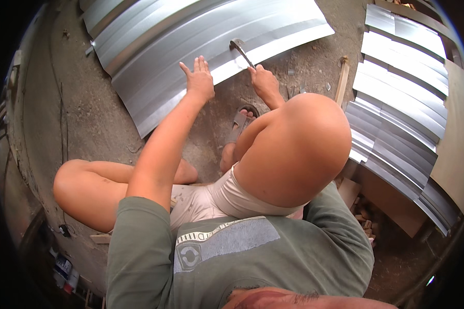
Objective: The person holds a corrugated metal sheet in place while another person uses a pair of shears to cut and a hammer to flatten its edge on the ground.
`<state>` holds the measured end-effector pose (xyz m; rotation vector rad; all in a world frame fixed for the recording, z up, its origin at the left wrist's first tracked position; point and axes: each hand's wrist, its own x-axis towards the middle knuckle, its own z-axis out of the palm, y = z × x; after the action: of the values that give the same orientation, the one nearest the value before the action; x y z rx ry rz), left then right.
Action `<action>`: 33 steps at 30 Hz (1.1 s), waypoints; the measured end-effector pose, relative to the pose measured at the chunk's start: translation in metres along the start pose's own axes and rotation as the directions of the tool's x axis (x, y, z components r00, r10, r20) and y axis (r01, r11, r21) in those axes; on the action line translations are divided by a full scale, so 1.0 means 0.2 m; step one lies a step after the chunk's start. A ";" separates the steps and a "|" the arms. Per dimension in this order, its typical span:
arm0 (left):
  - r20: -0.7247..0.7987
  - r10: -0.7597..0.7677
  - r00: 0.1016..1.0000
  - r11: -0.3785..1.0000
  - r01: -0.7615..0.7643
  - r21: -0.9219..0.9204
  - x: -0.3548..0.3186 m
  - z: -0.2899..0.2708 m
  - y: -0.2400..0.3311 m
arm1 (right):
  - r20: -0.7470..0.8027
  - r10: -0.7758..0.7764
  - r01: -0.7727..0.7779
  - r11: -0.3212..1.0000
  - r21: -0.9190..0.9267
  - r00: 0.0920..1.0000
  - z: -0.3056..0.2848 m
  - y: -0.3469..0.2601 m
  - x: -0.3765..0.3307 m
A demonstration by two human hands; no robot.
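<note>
A large silver ribbed metal sheet (162, 69) lies on the ground ahead of me. My left hand (200, 81) is over its near edge, fingers stretched out and thumb apart, holding nothing. Whether the palm presses on the metal, I cannot tell. To its right, my right hand (265, 82) is closed round the handle of a hammer (245, 53). The hammer's dark curved head is over the sheet close to its near edge, seemingly touching it.
Overlapping shiny metal sheets (402, 87) are laid out on the right, beside a pale board (456, 134). A wooden stick (343, 81) lies between them and me. My sandalled foot (238, 123) is just below the sheet. Several small containers (63, 270) stand at lower left.
</note>
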<state>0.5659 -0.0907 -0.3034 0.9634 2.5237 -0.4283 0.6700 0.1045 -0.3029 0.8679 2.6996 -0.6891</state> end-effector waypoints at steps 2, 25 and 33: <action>-0.033 -0.002 0.999 0.994 0.006 0.108 0.01 0.00 0.06 | -0.028 0.041 -0.040 0.999 0.031 0.999 -0.04 0.00 0.01; 0.057 0.219 0.974 0.958 -0.204 -0.202 0.20 0.01 0.16 | -0.247 0.445 -0.092 0.612 0.786 0.861 0.03 0.37 0.11; 0.038 0.262 0.964 0.937 -0.245 -0.250 0.08 0.01 0.02 | -0.387 0.429 -0.015 0.685 0.728 0.816 0.06 0.19 0.36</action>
<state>0.5581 -0.0791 -0.3129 1.1343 2.2805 -0.0700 0.6367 0.1617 -0.3514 1.7958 2.6454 -1.6969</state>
